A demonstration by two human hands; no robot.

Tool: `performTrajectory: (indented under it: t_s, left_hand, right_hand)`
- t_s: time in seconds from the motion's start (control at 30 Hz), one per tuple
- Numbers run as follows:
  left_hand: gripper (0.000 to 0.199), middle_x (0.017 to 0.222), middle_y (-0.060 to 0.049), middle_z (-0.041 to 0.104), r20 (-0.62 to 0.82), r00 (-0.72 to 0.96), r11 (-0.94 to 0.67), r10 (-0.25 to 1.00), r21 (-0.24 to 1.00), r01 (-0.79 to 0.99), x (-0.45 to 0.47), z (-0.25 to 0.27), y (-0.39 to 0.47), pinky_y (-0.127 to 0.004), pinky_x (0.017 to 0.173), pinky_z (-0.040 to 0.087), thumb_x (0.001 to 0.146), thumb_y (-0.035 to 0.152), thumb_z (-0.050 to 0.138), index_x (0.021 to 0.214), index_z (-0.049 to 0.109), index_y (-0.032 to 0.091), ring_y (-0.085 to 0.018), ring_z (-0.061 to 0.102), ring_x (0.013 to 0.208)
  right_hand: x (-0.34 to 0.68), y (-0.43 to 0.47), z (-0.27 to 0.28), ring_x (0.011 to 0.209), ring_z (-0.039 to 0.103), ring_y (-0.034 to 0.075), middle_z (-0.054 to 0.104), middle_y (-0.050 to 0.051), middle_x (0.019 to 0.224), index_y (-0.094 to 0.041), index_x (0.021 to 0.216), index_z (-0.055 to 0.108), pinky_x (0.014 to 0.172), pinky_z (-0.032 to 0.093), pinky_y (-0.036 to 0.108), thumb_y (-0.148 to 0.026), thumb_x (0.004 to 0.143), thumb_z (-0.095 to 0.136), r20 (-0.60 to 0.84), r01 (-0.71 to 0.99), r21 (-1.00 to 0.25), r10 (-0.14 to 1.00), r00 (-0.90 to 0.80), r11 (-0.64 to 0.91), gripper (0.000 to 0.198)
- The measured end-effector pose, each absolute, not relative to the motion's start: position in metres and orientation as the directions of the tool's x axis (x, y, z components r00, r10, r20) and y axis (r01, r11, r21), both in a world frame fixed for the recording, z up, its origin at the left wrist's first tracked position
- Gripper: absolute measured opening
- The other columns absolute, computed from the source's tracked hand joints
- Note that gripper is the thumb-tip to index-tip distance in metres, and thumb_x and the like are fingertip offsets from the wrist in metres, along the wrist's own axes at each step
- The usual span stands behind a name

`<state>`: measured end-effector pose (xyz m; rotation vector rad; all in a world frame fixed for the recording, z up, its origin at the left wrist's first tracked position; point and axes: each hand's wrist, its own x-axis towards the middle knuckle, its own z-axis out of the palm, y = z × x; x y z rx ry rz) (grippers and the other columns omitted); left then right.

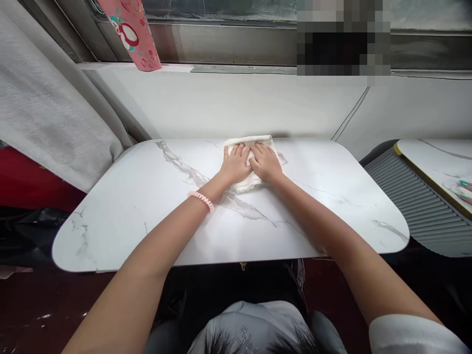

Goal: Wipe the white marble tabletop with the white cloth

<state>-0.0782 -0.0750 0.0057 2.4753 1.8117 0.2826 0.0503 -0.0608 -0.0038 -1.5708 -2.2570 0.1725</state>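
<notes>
At left, we note the marbled white tabletop [125, 196] running out beyond the left fingers, and a pink coiled band [201, 199] on the wrist behind them. The left hand [236, 164] lies with fingers spread and extended, pressing down, with no pinch visible. Beneath the fingers of both hands, and showing just past their tips, we find the white cloth [246, 185], lying on the tabletop; its far edge appears folded. We judge it light, soft, limp and hardly fragile, apt to bunch under uneven pressure; flat palms near its middle suit it, or a pinch at the edge beyond the fingertips. At right, the right hand [266, 162] likewise presses, its fingers unclenched and angled toward the left ones.
</notes>
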Motion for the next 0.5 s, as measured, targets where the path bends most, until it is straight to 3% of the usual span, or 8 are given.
performTrajectory:
  t_s: [0.3, 0.5]
  left_hand:
    - [0.061, 0.158, -0.017, 0.028, 0.088, 0.342, -0.353, 0.935, 0.202, 0.913, -0.058, 0.006, -0.161, -0.059, 0.119, 0.007, 0.095, 0.039, 0.034, 0.149, 0.032, 0.011, -0.030, 0.021, 0.147]
    - [0.062, 0.159, -0.017, 0.025, 0.072, 0.405, -0.410, 0.912, 0.232, 0.882, -0.043, 0.007, -0.222, -0.058, 0.120, 0.003, 0.096, 0.039, 0.032, 0.151, 0.030, 0.009, -0.030, 0.016, 0.149]
  right_hand:
    - [0.077, -0.158, -0.004, 0.143, 0.034, 0.026, 0.040, 0.014, 0.152, -0.007, 0.144, 0.043, 0.118, 0.024, 0.046, -0.026, 0.093, 0.027, 0.256, 0.903, -0.194, 0.908, -0.331, 0.384, 0.057]
    - [0.097, -0.229, -0.002, 0.146, 0.028, 0.024, 0.037, 0.012, 0.154, -0.009, 0.147, 0.038, 0.121, 0.022, 0.047, -0.036, 0.096, 0.024, 0.230, 0.919, -0.177, 0.922, -0.310, 0.353, 0.059]
